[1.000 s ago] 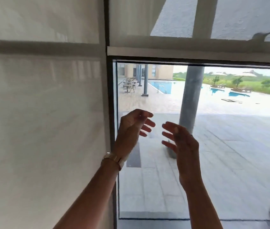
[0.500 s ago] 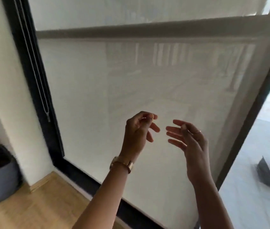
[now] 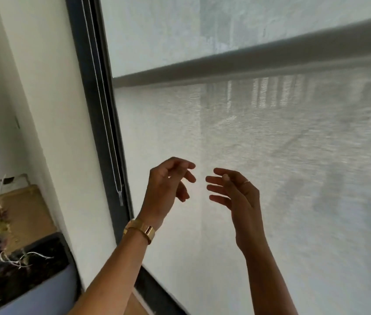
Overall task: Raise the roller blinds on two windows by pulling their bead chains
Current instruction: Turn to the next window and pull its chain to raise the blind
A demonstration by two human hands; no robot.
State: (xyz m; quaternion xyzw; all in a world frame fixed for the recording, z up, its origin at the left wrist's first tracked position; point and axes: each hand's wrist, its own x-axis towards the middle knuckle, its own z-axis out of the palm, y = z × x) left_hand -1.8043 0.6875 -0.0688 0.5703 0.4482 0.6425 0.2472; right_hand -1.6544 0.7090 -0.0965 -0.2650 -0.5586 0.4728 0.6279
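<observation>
A pale, see-through roller blind [image 3: 236,137] hangs fully lowered over the window in front of me. Its thin bead chain [image 3: 102,105] runs down the dark left frame [image 3: 89,87] and ends in a small grey connector [image 3: 120,196]. My left hand [image 3: 166,187], with a gold watch on the wrist, is raised before the blind, fingers curled and apart, holding nothing. It sits to the right of the chain without touching it. My right hand [image 3: 234,194], wearing a ring, is beside it, fingers spread and empty.
A white wall [image 3: 50,110] stands left of the frame. Below it at lower left is a dark and blue seat [image 3: 32,280] with a tan, frayed cloth [image 3: 14,219] on it. A horizontal bar [image 3: 248,57] shows through the blind.
My view has swung left from the right window, whose blind is raised, to the lowered left blind. The bead chain now lies closer to my left hand. Both hands stay raised and empty.
</observation>
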